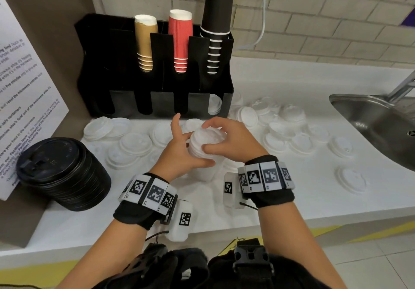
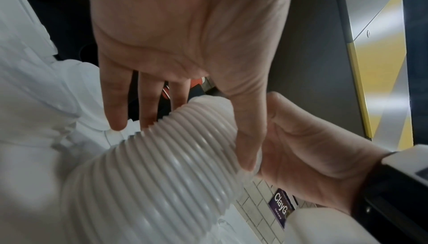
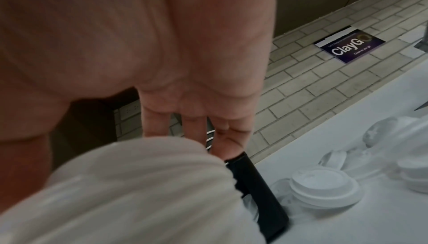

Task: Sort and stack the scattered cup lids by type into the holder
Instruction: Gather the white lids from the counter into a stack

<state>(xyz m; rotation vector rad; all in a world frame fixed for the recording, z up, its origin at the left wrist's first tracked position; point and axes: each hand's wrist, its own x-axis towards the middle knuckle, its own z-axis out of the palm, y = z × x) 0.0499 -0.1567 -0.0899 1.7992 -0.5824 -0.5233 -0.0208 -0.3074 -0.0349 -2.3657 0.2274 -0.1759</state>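
Observation:
A tall ribbed stack of white lids (image 1: 205, 147) stands upright between both hands at the counter's centre. My left hand (image 1: 186, 147) holds its left side, thumb across the front, index finger pointing up. My right hand (image 1: 224, 140) grips the top, fingers curved over it and thumb on the near side. The left wrist view shows the stack (image 2: 166, 165) between my left hand's (image 2: 180, 46) thumb and straight fingers. The black holder (image 1: 157, 100) stands behind; its front right slot holds a few white lids (image 1: 214, 104). Loose white lids (image 1: 134, 142) lie scattered around.
Tan, red and black cup stacks (image 1: 180, 41) fill the holder's rear slots. A stack of black lids (image 1: 62, 174) sits at the left by a sign. More white lids (image 1: 292, 131) spread right toward the steel sink (image 1: 377, 122). One lid (image 1: 351, 179) lies alone near the front.

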